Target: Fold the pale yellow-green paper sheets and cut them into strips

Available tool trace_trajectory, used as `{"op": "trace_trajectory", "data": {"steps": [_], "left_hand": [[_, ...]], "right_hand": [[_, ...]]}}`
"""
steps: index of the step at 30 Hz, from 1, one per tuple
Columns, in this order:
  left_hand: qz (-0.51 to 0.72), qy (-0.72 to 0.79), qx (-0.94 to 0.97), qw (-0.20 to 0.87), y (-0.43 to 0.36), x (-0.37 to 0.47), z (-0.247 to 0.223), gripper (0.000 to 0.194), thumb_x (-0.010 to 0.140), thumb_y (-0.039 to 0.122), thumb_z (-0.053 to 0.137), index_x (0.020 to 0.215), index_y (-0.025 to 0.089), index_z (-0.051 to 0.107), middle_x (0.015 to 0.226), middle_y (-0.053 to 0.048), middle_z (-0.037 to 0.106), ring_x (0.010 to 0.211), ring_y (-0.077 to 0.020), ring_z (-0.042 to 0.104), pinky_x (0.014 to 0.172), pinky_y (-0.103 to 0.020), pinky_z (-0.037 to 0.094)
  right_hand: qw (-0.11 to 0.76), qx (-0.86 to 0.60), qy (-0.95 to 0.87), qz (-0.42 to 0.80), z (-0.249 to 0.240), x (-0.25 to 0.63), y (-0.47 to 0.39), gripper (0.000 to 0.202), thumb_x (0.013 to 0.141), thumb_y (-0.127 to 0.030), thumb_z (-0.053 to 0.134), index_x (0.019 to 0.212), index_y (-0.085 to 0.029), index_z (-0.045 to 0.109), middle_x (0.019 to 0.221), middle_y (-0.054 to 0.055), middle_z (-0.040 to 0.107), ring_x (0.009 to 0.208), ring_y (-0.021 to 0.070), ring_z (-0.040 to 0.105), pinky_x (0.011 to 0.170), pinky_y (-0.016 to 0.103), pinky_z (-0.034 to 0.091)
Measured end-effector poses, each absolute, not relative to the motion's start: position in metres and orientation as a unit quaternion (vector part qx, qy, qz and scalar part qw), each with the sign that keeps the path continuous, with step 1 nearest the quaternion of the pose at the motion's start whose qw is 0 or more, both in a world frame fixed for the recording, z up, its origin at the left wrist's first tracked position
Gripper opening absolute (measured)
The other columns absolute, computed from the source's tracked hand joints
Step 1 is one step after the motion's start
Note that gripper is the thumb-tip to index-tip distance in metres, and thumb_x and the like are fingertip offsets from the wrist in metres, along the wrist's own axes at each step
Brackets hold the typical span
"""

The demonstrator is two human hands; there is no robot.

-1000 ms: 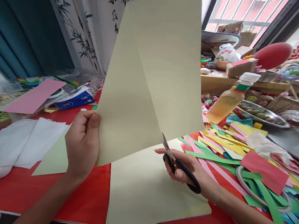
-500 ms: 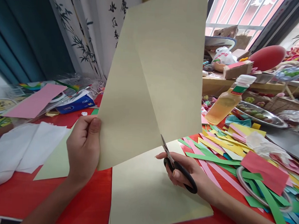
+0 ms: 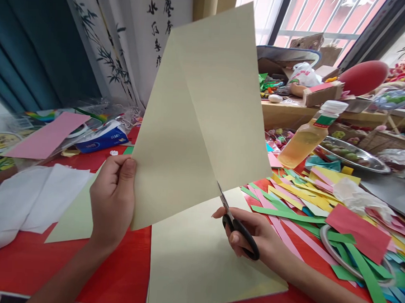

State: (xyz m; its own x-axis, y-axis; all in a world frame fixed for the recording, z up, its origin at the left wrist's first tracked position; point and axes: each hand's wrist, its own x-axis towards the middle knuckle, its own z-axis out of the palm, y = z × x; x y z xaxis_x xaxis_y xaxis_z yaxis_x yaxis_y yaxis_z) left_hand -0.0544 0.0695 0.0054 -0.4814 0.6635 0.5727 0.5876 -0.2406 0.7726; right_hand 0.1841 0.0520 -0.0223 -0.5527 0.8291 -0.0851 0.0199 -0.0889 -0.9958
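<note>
- Sheet, pale and creased (image 3: 204, 115), stood upright at the frame's centre, its long axis near vertical; the crease slanted from upper left down to the lower edge.
- Scissors (image 3: 241, 226) pointed to the upper left, tip overlapping the sheet's lower edge, black handles toward lower right.
- Black characters (image 3: 152, 7), 水 among them, ran down a white hanging (image 3: 135, 12), upper left; the bottle's (image 3: 300, 141) green label, right, was too small to read.
- Left grip (image 3: 113, 196) pinched the sheet's lower left edge, thumb against fingers; the sheet rose rightward from it.
- Right grip (image 3: 261, 229) curled around the scissors' handles.
</note>
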Motion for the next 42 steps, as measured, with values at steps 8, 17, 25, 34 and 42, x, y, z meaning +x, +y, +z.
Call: {"op": "trace_trajectory", "data": {"steps": [8,17,25,34,42], "left_hand": [[0.577,0.633,0.513,0.066,0.0659,-0.0481,0.0041,0.022,0.081,0.041,0.046,0.076,0.021,0.054,0.068,0.002,0.049,0.059,-0.0085,0.040,0.045,-0.018,0.029],[0.566,0.638,0.516,0.084,0.0670,-0.0498,0.0042,0.022,0.081,0.042,0.045,0.077,0.022,0.053,0.070,0.003,0.050,0.058,-0.0090,0.040,0.046,-0.020,0.029],[0.540,0.637,0.538,0.115,0.0678,-0.0479,0.0005,0.024,0.081,0.043,0.044,0.077,0.022,0.053,0.067,0.002,0.049,0.056,-0.0100,0.041,0.046,-0.021,0.029],[0.532,0.645,0.532,0.131,0.0699,-0.0488,-0.0008,0.023,0.080,0.045,0.044,0.078,0.024,0.054,0.049,0.004,0.028,0.053,-0.0131,0.043,0.043,-0.021,0.031],[0.515,0.650,0.531,0.175,0.0660,-0.0463,-0.0010,0.027,0.080,0.049,0.042,0.080,0.024,0.053,0.061,0.003,0.046,0.054,-0.0120,0.044,0.042,-0.021,0.032]], "right_hand": [[0.331,-0.357,-0.593,0.642,-0.0239,0.1845,0.0508,0.034,0.077,-0.039,0.056,0.103,-0.018,0.054,0.056,-0.005,0.042,0.047,0.0055,0.035,0.045,0.021,0.026],[0.325,-0.370,-0.579,0.650,-0.0244,0.1830,0.0511,0.035,0.078,-0.035,0.056,0.108,-0.018,0.053,0.057,-0.005,0.042,0.042,0.0035,0.034,0.039,0.019,0.024],[0.329,-0.385,-0.602,0.617,-0.0247,0.1831,0.0508,0.035,0.079,-0.040,0.053,0.103,-0.014,0.055,0.051,-0.004,0.044,0.043,0.0050,0.034,0.037,0.018,0.025],[0.327,-0.398,-0.590,0.622,-0.0240,0.1809,0.0517,0.034,0.078,-0.040,0.055,0.099,-0.014,0.054,0.048,-0.005,0.046,0.039,0.0039,0.032,0.036,0.017,0.024],[0.347,-0.358,-0.581,0.643,-0.0284,0.1821,0.0528,0.030,0.077,-0.041,0.055,0.066,-0.016,0.044,0.050,-0.005,0.044,0.038,0.0029,0.032,0.034,0.017,0.022]]}}
